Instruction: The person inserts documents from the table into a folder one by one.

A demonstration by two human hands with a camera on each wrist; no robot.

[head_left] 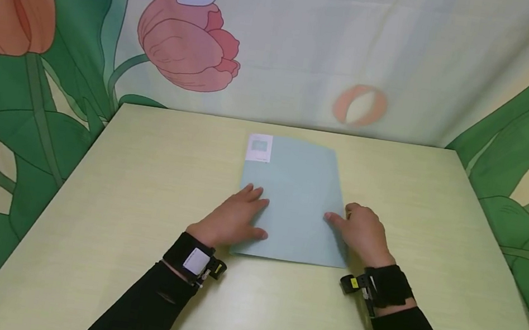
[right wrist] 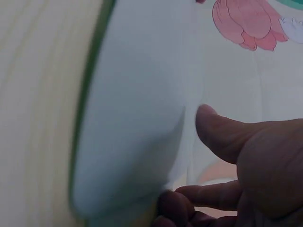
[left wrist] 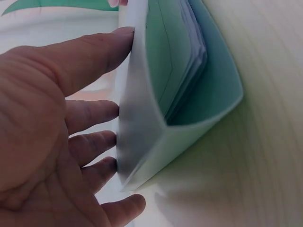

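A light blue document folder [head_left: 296,192] lies on the table, a pale label [head_left: 259,148] at its upper left corner. Papers [left wrist: 177,61] show inside its bulging, gaping near side in the left wrist view. My left hand [head_left: 232,220] rests on the cover's lower left with spread fingers, the thumb and several fingertips touching the surface. At the right edge is my right hand [head_left: 364,232]. Its straight thumb reaches over the cover, while bent fingers [right wrist: 175,205] meet the edge below it, a wide gap from the thumb.
The folder lies on a pale wood-grain table [head_left: 142,170]. A curtain [head_left: 302,40] printed with tulips and leaves hangs behind the table's far edge and at both sides. Each wrist wears a black band [head_left: 388,285] with a small camera.
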